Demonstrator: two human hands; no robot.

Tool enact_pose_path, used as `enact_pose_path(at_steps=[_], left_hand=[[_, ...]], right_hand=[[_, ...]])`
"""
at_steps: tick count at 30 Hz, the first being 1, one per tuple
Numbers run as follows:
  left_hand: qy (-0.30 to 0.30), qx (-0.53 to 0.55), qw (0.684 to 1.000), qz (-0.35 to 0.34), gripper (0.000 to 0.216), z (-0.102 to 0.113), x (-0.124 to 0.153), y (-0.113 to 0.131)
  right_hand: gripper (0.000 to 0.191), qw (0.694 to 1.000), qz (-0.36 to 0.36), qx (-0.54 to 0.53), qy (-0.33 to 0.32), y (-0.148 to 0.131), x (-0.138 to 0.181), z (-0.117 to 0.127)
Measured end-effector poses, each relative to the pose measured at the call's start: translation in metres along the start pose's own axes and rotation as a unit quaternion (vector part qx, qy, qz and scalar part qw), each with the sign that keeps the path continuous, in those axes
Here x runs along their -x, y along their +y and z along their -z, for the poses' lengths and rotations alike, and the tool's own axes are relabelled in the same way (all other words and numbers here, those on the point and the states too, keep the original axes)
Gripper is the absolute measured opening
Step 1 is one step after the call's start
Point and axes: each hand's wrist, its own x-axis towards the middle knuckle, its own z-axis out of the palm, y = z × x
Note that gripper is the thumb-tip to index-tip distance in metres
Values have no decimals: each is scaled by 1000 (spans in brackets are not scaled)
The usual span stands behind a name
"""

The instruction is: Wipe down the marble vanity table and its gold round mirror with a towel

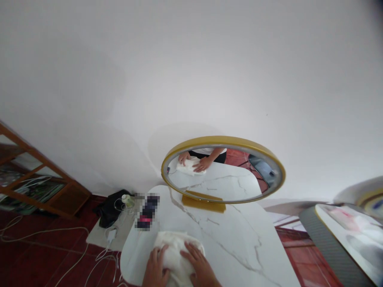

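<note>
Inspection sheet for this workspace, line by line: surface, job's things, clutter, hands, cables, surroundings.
Surface: white marbled tabletop with rounded corners and grey veining.
Job's things: rumpled white cloth on the tabletop's near part; oval-looking mirror on a gold base behind it, reflecting cloth and hands.
Clutter: pixelated dark item at the left edge, unidentifiable; black bag-like item beyond that side.
Hands: left hand and right hand both on the cloth, fingers spread.
Cables: pale cables around a white adapter, left of the table; some trail over the floor.
Surroundings: pale wall, red floor, wooden shelf left, grey-sided furniture right.
</note>
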Motion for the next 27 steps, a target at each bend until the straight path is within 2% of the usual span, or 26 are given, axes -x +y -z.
enact_pose_path(at_steps=[3,8,11,13,15,17,19,23,25,27], left_hand=[[-55,42,996,-59,78,-14,-7,33],[-202,80,965,-145,87,-29,-20,90],[-254,111,937,-214,88,-37,-25,115],[-251,131,924,-256,79,-41,-27,125],[-211,143,926,-279,67,-42,-32,128],[-136,133,943,-273,58,-39,-43,127],[-47,104,961,-251,54,-33,-62,123],[128,41,968,-213,52,-16,-110,109],[187,13,962,-200,50,-9,-131,100],[218,-8,957,-193,50,-4,-146,93]], right_hand=[[93,999,-27,-5,26,33,34,7],[85,992,-94,5,84,89,91,13],[73,978,-146,30,144,104,112,19],[65,967,-157,54,194,101,116,25],[63,956,-143,81,243,89,112,30],[68,945,-134,101,281,77,101,30],[75,932,-164,107,305,69,89,26],[83,915,-207,110,328,72,74,12],[88,917,-197,114,328,78,71,9],[87,915,-200,114,332,83,68,9]])
